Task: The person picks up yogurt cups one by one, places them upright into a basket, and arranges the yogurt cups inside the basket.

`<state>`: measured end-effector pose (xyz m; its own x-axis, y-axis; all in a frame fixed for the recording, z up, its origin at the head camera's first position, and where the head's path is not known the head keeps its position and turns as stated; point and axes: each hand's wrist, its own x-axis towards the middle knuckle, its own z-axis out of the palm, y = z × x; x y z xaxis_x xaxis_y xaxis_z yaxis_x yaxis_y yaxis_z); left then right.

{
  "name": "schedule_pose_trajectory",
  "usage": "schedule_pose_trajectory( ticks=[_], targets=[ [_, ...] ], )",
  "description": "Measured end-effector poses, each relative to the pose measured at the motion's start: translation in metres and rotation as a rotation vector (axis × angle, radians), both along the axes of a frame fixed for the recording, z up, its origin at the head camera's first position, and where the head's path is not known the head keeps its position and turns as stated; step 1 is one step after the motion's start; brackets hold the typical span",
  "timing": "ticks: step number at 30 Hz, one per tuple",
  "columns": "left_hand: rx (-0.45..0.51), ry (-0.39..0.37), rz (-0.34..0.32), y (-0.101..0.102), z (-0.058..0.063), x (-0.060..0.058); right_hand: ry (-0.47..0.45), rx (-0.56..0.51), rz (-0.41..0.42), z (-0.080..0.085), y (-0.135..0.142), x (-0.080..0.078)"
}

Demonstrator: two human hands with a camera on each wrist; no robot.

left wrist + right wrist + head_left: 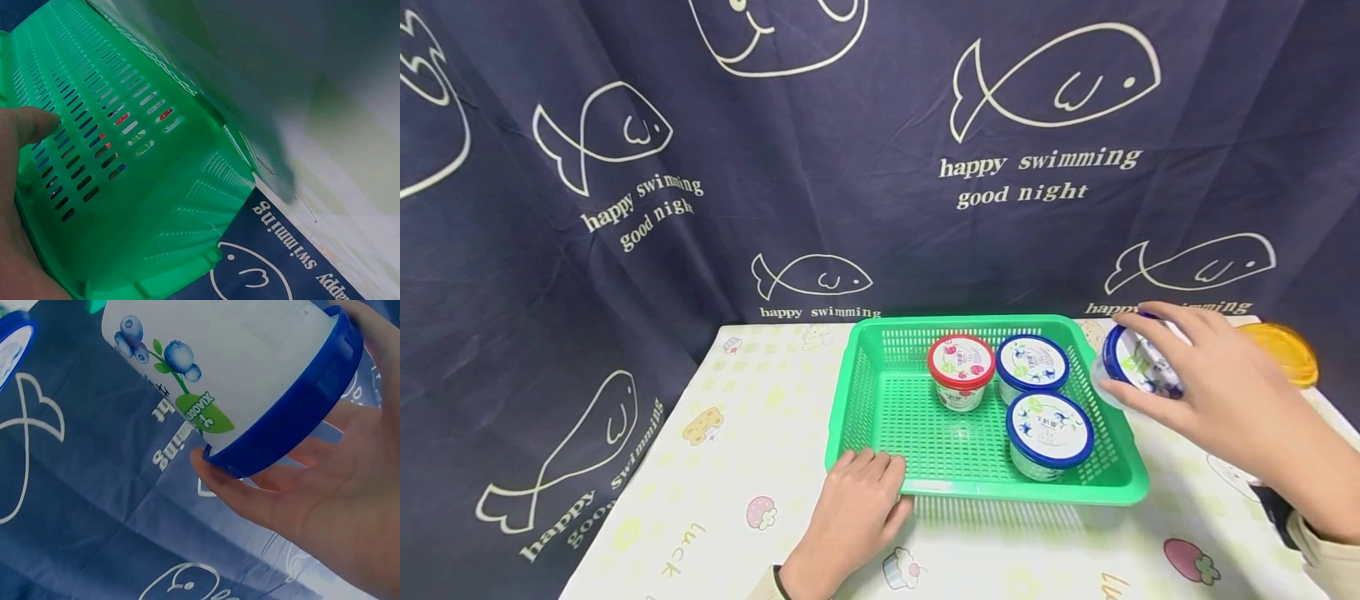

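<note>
My left hand (856, 512) grips the front rim of a green plastic basket (992, 487), fingers over the edge and thumb against the outer wall in the left wrist view. A yogurt tub (231, 369) with a blue lid and blueberry print is in my right hand (1232, 396), tilted above the basket's right edge. Its lid is pinched between my thumb and fingers. Inside the basket sit a red-lidded tub (961, 371) with strawberry print and two blue-lidded tubs, one at the back (1032, 367) and one in front (1049, 433).
An orange translucent object (1288, 354) lies at the table's far right, partly behind my right hand. The table wears a pale printed cloth (700, 467). A dark blue curtain (880, 167) with fish drawings hangs right behind the table. Something black (1273, 512) lies under my right forearm.
</note>
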<state>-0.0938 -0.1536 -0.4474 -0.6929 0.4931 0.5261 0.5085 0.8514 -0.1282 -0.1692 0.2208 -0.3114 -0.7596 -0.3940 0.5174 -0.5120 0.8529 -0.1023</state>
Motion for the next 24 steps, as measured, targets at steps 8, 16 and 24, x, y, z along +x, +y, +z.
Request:
schedule_pose_trajectory(
  ticks=[8, 16, 24],
  targets=[
    [0.008, -0.005, -0.004, 0.000, 0.000, 0.000, 0.009, 0.012, 0.112, 0.004, -0.020, 0.002],
    [-0.013, 0.002, -0.012, 0.000, 0.000, 0.000, 0.005, 0.021, 0.173, 0.005, -0.040, 0.000],
    [0.004, 0.000, -0.011, -0.001, -0.001, 0.000, 0.018, 0.030, 0.258, 0.007, -0.065, -0.002]
  ],
)
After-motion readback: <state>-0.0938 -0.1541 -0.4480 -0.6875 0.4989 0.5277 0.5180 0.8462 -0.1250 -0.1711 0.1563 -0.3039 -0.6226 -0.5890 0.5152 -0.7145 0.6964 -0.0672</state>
